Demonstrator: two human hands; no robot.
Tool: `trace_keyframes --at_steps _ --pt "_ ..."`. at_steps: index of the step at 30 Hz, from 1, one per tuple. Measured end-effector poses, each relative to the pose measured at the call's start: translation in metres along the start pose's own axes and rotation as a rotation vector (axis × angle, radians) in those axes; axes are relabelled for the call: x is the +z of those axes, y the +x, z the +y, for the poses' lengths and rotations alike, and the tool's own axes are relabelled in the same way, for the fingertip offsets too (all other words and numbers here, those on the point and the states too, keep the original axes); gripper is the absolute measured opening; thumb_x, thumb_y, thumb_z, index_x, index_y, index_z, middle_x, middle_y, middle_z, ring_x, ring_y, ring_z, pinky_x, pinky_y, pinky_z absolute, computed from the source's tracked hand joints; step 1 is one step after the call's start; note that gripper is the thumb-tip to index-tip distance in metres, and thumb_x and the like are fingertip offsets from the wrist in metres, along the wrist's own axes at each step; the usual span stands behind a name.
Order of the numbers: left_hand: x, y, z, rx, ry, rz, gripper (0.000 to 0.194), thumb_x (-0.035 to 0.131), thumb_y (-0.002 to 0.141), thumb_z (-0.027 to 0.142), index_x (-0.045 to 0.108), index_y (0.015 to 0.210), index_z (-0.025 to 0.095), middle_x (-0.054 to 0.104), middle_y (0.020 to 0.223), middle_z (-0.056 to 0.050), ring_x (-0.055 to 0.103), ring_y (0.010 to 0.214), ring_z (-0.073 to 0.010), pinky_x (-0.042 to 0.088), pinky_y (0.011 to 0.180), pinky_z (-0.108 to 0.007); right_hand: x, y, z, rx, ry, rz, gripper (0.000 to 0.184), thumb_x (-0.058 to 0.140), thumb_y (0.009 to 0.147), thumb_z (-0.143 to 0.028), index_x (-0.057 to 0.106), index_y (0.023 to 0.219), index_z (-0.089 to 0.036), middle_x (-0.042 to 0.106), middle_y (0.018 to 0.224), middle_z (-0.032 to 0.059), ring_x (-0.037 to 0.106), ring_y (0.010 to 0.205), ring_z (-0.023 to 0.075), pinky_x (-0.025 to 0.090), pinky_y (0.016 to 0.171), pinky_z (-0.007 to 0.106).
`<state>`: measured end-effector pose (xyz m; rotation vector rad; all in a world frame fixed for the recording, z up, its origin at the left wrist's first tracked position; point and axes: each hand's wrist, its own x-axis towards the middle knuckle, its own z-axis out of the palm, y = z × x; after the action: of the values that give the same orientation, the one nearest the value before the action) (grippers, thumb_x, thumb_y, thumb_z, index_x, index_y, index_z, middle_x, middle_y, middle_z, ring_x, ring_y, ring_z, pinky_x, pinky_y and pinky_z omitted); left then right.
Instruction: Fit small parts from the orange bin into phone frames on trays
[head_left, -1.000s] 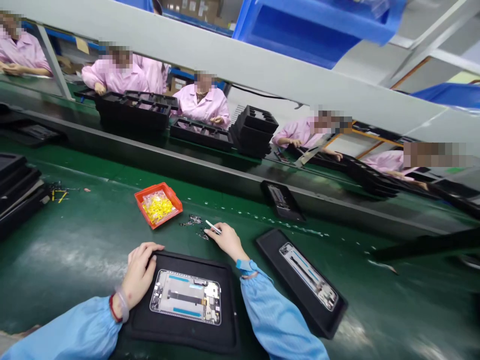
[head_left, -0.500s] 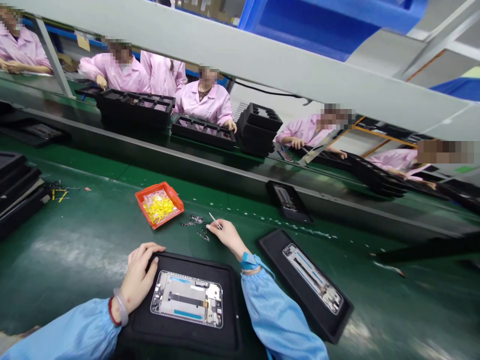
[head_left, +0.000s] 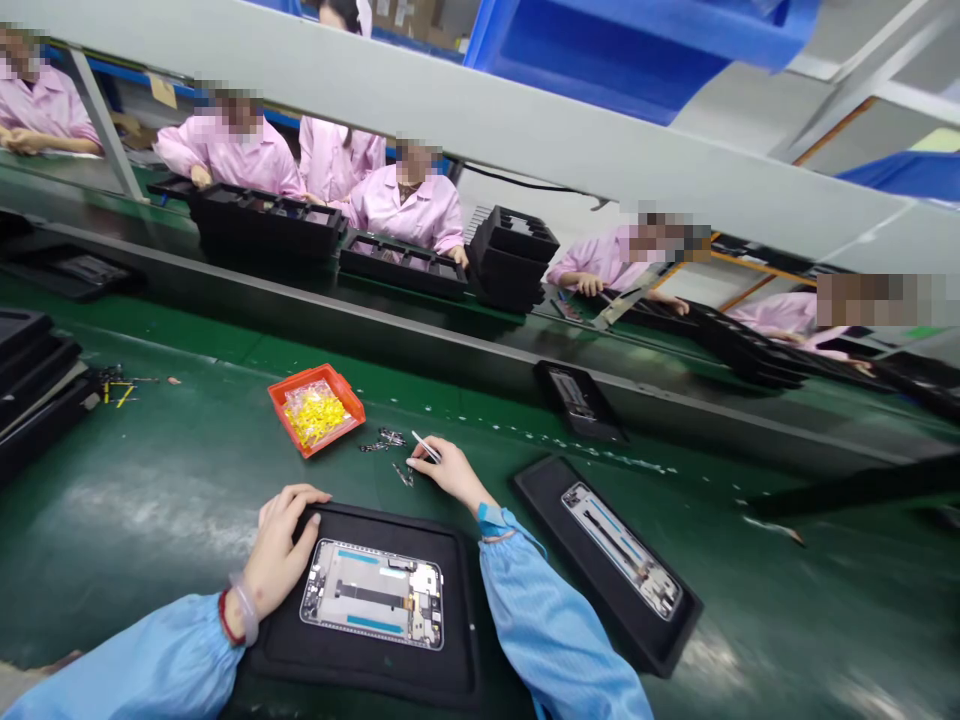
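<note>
Fingers extended, my left hand (head_left: 283, 545) lies open on the left edge of a black foam tray (head_left: 375, 672). In this tray lies an opened phone body (head_left: 360, 618) with a silvery frame, a dark ribbon cable and blue strips. My right hand (head_left: 444, 470) is closed in a pinch on a pair of metal tweezers (head_left: 426, 446). Just left of the fingertips, a few small dark and silvery parts (head_left: 403, 474) lie on the green bench, with a bigger cluster of small parts (head_left: 384, 440) behind them. Whether the tweezer tips hold anything cannot be made out.
A red bin (head_left: 352, 408) of yellow pieces stands behind the tray. To the right, another black tray (head_left: 540, 480) holds a second phone body (head_left: 622, 550). Stacked black trays (head_left: 37, 400) stand at left. Behind the long rail, several co-workers in pink handle trays.
My right hand has shifted very slightly left and down, and the tweezers lie at a flatter angle. My left hand stays on the tray. The camera view has moved a little.
</note>
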<state>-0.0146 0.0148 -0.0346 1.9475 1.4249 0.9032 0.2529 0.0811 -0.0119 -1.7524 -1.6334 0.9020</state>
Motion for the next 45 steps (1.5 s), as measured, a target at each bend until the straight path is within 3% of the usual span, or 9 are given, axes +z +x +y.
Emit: trace_keyframes --at_steps 8,14,17,21,24,29,37,41,45 --pt "-0.015 0.012 0.022 -0.012 -0.188 -0.031 0.024 0.046 0.084 0.037 0.062 0.094 0.023 0.063 0.1 -0.007 0.056 0.102 -0.026 0.041 0.095 -0.046 -0.01 -0.021 -0.025 -0.047 0.197 -0.03 0.027 0.065 0.069 -0.045 0.06 0.07 -0.019 0.056 0.066 -0.0023 0.037 0.048 0.0086 0.031 0.047 0.024" --pt "-0.023 0.059 0.063 -0.148 -0.859 -0.645 0.037 0.052 0.083 0.049 0.061 0.096 0.016 0.067 0.096 -0.009 0.064 0.087 -0.0206 0.048 0.086 -0.036 0.002 -0.034 -0.058 -0.136 0.525 -0.165 0.039 0.071 0.063 -0.056 0.056 0.067 -0.02 0.049 0.062 -0.0041 0.034 0.044 0.0068 0.028 0.042 0.022" --pt "-0.019 0.069 0.066 -0.241 -1.039 -0.753 0.034 0.062 0.078 0.049 0.061 0.084 0.016 0.065 0.081 -0.005 0.062 0.07 -0.0151 0.05 0.074 -0.03 0.007 -0.035 -0.067 -0.283 0.556 -0.116 0.039 0.072 0.062 -0.057 0.057 0.064 -0.021 0.052 0.07 -0.0009 0.047 0.058 0.0118 0.038 0.05 0.024" --pt "-0.016 0.069 0.057 -0.244 -0.993 -0.629 0.033 0.069 0.07 0.047 0.057 0.075 0.017 0.057 0.064 0.001 0.055 0.058 -0.0115 0.048 0.063 -0.028 0.009 -0.035 -0.072 -0.387 0.459 -0.062 0.036 0.069 0.068 -0.055 0.059 0.063 -0.02 0.053 0.071 -0.0003 0.044 0.054 0.01 0.038 0.049 0.023" --pt "-0.015 0.069 0.05 -0.136 -0.849 -0.399 0.03 0.063 0.075 0.046 0.056 0.076 0.017 0.057 0.064 0.001 0.056 0.06 -0.013 0.048 0.065 -0.029 0.011 -0.037 -0.076 -0.42 0.279 0.093 0.026 0.066 0.074 -0.046 0.063 0.072 -0.02 0.056 0.078 0.0007 0.036 0.046 0.0064 0.033 0.041 0.021" --pt "-0.014 0.07 0.039 0.079 -0.464 0.004 0.021 0.049 0.085 0.035 0.058 0.08 0.017 0.062 0.073 -0.002 0.059 0.066 -0.0148 0.049 0.065 -0.027 0.024 -0.036 -0.087 -0.606 -0.178 0.275 0.018 0.056 0.084 -0.033 0.071 0.086 -0.022 0.061 0.082 0.0051 0.057 0.06 0.0124 0.045 0.054 0.023" --pt "-0.018 0.069 0.027 0.429 0.076 0.127 0.025 0.036 0.092 0.022 0.06 0.097 0.018 0.066 0.089 -0.007 0.063 0.081 -0.0181 0.051 0.076 -0.031 0.042 -0.021 -0.101 -0.637 -0.521 0.145 0.023 0.046 0.087 -0.02 0.068 0.094 -0.021 0.067 0.095 0.0076 0.063 0.06 0.0128 0.044 0.055 0.022" --pt "-0.019 0.072 0.024 0.46 0.188 0.153 0.025 0.036 0.092 0.019 0.06 0.095 0.018 0.065 0.084 -0.007 0.061 0.075 -0.0186 0.051 0.072 -0.031 0.041 -0.015 -0.103 -0.676 -0.599 0.116 0.023 0.046 0.086 -0.016 0.068 0.088 -0.02 0.069 0.092 0.0073 0.063 0.059 0.0134 0.042 0.055 0.023" --pt "-0.022 0.076 0.021 0.316 0.165 0.341 0.022 0.041 0.088 0.022 0.063 0.089 0.019 0.06 0.085 -0.007 0.059 0.077 -0.02 0.049 0.071 -0.032 0.038 0.002 -0.104 -0.528 -0.548 0.172 0.019 0.049 0.084 -0.019 0.068 0.085 -0.021 0.067 0.089 0.0057 0.061 0.062 0.0136 0.039 0.054 0.023"
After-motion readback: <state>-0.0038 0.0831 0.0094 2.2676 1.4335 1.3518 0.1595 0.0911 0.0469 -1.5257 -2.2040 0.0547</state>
